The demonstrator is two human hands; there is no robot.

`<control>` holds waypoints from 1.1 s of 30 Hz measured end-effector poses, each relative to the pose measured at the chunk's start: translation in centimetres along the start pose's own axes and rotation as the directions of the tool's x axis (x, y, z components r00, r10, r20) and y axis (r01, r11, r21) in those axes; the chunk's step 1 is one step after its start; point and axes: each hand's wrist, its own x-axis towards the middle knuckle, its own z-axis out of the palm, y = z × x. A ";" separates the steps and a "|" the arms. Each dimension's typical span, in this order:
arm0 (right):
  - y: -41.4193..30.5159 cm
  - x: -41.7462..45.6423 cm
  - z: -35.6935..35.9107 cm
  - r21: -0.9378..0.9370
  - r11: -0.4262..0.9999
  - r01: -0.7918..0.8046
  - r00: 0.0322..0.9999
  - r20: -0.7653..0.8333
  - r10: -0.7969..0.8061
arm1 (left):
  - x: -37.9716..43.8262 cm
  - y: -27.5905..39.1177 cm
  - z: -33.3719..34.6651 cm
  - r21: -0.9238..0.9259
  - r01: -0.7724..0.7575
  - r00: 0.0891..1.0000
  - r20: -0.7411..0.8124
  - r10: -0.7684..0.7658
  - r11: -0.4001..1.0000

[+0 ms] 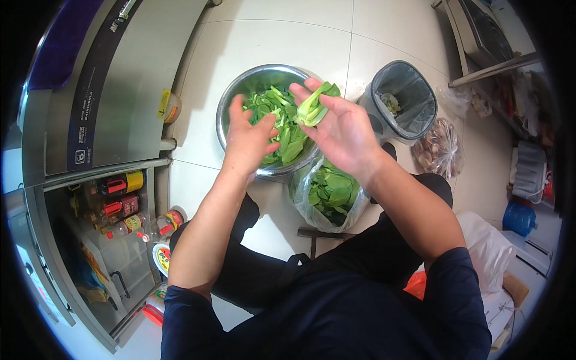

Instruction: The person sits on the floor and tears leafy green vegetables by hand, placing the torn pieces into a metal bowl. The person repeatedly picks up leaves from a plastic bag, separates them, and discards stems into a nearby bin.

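My right hand [348, 130] holds a small head of bok choy [313, 108] over the right side of a steel bowl, with the palm turned up. Over the left part of that steel bowl [225, 85], my left hand [249, 139] has its fingers apart and nothing in them. Loose green bok choy leaves [288, 139] fill much of the bowl, partly hidden by both hands. A clear plastic bag [310, 211] with more leafy greens [333, 189] stands just below the bowl, between my knees.
A lined waste bin [375, 103] with scraps inside stands right of the bowl. Beside it lies a bag of mushrooms or similar brown produce [438, 150]. At left is a steel cabinet [135, 67], with several bottles [128, 204] on its lower shelf. A white plastic bag [481, 252] sits at right.
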 end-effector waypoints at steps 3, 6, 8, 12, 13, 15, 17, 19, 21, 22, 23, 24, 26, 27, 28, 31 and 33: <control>0.6 0.1 -0.1 -0.079 0.997 0.022 0.998 0.053 -0.017 | 0.3 0.7 -0.9 -0.091 0.214 0.871 0.468 -0.148 0.973; 0.8 -0.1 0.6 -0.159 0.987 0.004 0.999 0.044 0.003 | 0.2 0.0 -1.0 -0.314 0.340 0.757 0.651 -0.060 0.886; 1.1 -0.3 0.9 -0.293 0.956 0.007 1.000 -0.008 -0.009 | 0.4 -0.5 -1.5 -0.441 0.334 0.742 0.668 0.057 0.833; 2.2 -0.7 0.2 -0.303 0.953 -0.007 1.000 0.020 0.014 | 0.1 -0.6 0.0 -0.224 -0.095 0.960 0.238 0.149 0.970; 2.4 -0.7 0.1 -0.395 0.918 0.042 0.998 0.053 -0.022 | -0.1 -0.7 0.2 -0.174 -0.144 0.955 0.233 0.182 0.974; 2.7 -0.8 -0.2 -0.561 0.815 0.145 0.988 0.130 -0.086 | -0.4 -1.1 0.4 -0.070 -0.239 0.941 0.229 0.249 0.968; 2.7 -0.8 0.2 -0.460 0.882 0.106 0.994 0.068 -0.083 | -0.4 -1.3 0.4 -0.085 -0.226 0.946 0.218 0.240 0.970; 2.8 -0.7 0.5 -0.347 0.933 0.093 0.996 0.024 -0.090 | -0.4 -1.2 0.4 -0.057 -0.225 0.950 0.209 0.232 0.973; 2.9 -0.4 0.0 -0.351 0.932 0.093 0.996 0.031 -0.088 | -0.8 -1.7 0.5 0.034 -0.316 0.936 0.174 0.306 0.948; 2.9 -0.3 -0.1 -0.353 0.931 0.093 0.996 0.035 -0.086 | -1.0 -1.9 0.7 0.081 -0.358 0.926 0.159 0.342 0.930; 3.0 -0.5 0.0 -0.336 0.937 0.094 0.995 0.018 -0.093 | -1.1 -1.7 0.9 0.080 -0.365 0.927 0.128 0.353 0.928; 3.0 -0.7 0.4 -0.319 0.943 0.096 0.995 0.001 -0.101 | -1.4 -1.4 1.1 0.079 -0.372 0.926 0.097 0.364 0.925; 2.9 -0.9 0.7 -0.238 0.969 0.061 0.996 -0.042 -0.073 | -1.4 -1.2 1.3 -0.007 -0.337 0.940 0.057 0.337 0.941; 2.7 -0.9 0.6 -0.173 0.985 0.023 0.997 -0.065 -0.035 | -1.3 -1.1 1.3 -0.092 -0.293 0.953 0.049 0.298 0.952; 2.5 -0.9 0.6 -0.106 0.994 -0.013 0.996 -0.085 0.004 | -1.1 -1.0 1.3 -0.178 -0.247 0.965 0.045 0.259 0.953; 1.7 -0.9 0.7 -0.037 0.997 -0.065 0.993 -0.105 0.061 | -0.3 -0.8 0.8 -0.412 -0.066 0.994 0.050 0.095 0.909; 1.5 -0.7 0.5 -0.071 0.996 -0.051 0.988 -0.149 0.040 | 0.3 -1.0 0.0 -0.388 -0.011 0.997 0.068 0.041 0.922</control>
